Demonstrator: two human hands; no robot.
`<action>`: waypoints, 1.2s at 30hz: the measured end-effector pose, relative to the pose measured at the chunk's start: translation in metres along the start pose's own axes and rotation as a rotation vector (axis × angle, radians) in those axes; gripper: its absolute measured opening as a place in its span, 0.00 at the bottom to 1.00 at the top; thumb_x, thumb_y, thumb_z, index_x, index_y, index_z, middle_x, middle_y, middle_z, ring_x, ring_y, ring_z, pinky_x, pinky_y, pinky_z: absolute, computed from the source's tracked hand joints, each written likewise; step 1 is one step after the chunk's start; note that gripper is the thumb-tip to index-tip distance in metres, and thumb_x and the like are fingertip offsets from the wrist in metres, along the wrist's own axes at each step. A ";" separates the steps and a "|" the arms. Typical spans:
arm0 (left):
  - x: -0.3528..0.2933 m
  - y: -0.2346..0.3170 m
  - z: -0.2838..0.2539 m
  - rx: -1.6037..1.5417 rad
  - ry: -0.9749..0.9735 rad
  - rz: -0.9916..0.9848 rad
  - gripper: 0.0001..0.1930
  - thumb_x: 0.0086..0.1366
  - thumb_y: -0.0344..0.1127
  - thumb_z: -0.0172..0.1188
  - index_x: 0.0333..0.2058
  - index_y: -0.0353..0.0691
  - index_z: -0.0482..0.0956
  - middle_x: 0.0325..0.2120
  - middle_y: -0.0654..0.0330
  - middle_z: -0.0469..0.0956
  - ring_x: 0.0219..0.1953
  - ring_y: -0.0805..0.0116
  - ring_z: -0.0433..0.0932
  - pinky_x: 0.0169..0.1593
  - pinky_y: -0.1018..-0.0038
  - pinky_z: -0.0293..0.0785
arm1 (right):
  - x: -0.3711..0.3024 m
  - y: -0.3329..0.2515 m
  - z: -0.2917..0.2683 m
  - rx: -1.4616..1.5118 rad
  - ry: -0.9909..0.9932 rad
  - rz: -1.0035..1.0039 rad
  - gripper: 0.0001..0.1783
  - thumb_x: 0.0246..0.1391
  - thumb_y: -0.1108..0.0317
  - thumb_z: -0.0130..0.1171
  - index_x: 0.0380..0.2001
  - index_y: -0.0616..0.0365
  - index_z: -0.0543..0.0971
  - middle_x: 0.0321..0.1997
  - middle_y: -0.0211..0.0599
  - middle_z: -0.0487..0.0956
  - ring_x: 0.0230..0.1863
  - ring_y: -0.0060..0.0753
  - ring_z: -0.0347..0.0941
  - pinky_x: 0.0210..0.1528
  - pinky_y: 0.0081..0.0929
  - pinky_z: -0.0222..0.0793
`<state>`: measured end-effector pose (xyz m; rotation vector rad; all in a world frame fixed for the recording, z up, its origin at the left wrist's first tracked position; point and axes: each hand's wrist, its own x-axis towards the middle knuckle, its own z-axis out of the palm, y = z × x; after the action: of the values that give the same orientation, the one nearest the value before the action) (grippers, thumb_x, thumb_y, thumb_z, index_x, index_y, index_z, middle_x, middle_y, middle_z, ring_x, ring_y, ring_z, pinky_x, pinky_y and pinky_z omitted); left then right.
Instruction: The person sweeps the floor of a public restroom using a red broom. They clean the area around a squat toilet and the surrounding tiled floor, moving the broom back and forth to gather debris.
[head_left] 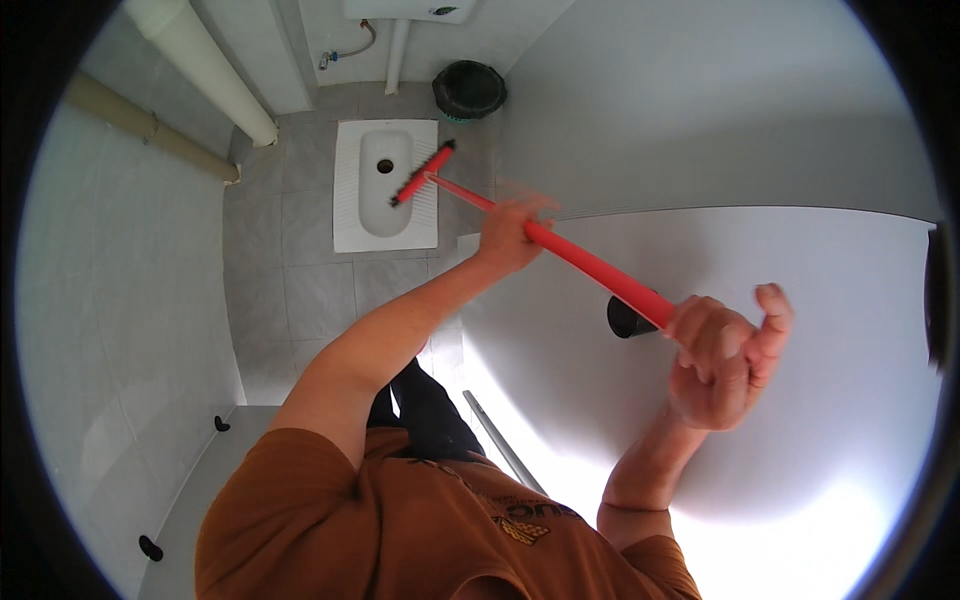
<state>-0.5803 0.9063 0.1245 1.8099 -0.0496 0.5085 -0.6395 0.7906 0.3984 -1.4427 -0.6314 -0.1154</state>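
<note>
A long-handled red scrub brush (596, 268) slants across the view from upper left to lower right. My left hand (510, 236) is closed around the handle partway along it. Near the handle's end, my right hand (722, 360) wraps around it with one finger sticking out. The brush head (424, 174), red with dark bristles, is over the right side of a white squat toilet (347, 200). Whether the bristles touch the porcelain I cannot tell. The toilet has ridged foot areas and a dark drain hole toward its far end.
Behind the toilet stands a bin (470, 90) with a black liner, beside a white downpipe (397, 58). Thick pipes (205, 70) run down at the far left. A grey partition (720, 120) and a pale panel (820, 320) with a black cylindrical fitting (625, 318) close off the right.
</note>
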 end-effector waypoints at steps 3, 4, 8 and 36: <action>0.006 -0.017 0.020 -0.064 -0.182 -0.047 0.11 0.58 0.26 0.61 0.40 0.47 0.80 0.23 0.58 0.76 0.27 0.64 0.74 0.35 0.69 0.71 | 0.003 0.010 -0.006 -0.155 0.098 0.072 0.14 0.56 0.79 0.49 0.47 0.64 0.70 0.16 0.25 0.68 0.18 0.17 0.60 0.26 0.22 0.62; 0.009 -0.031 0.028 -0.081 -0.241 -0.062 0.11 0.58 0.26 0.61 0.40 0.47 0.80 0.23 0.58 0.76 0.27 0.65 0.74 0.34 0.70 0.71 | 0.002 0.023 -0.009 -0.251 0.133 0.107 0.14 0.56 0.79 0.49 0.47 0.64 0.70 0.16 0.26 0.68 0.18 0.17 0.60 0.25 0.21 0.62; 0.017 -0.088 0.037 -0.110 -0.182 -0.157 0.12 0.58 0.23 0.60 0.40 0.45 0.80 0.22 0.59 0.76 0.24 0.66 0.72 0.33 0.71 0.70 | 0.000 0.080 -0.032 -0.120 0.074 0.136 0.14 0.55 0.80 0.49 0.46 0.64 0.71 0.17 0.27 0.70 0.20 0.16 0.62 0.26 0.20 0.62; 0.166 -0.042 -0.052 -0.167 -0.474 -0.110 0.14 0.51 0.31 0.67 0.39 0.49 0.81 0.25 0.64 0.81 0.27 0.65 0.80 0.34 0.71 0.73 | 0.196 0.032 0.004 0.062 -0.268 -0.097 0.11 0.55 0.74 0.47 0.42 0.61 0.65 0.11 0.20 0.61 0.09 0.16 0.55 0.15 0.20 0.56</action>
<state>-0.4340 1.0043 0.1575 1.7224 -0.3065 -0.0109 -0.4633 0.8569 0.4612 -1.3789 -0.9175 0.0223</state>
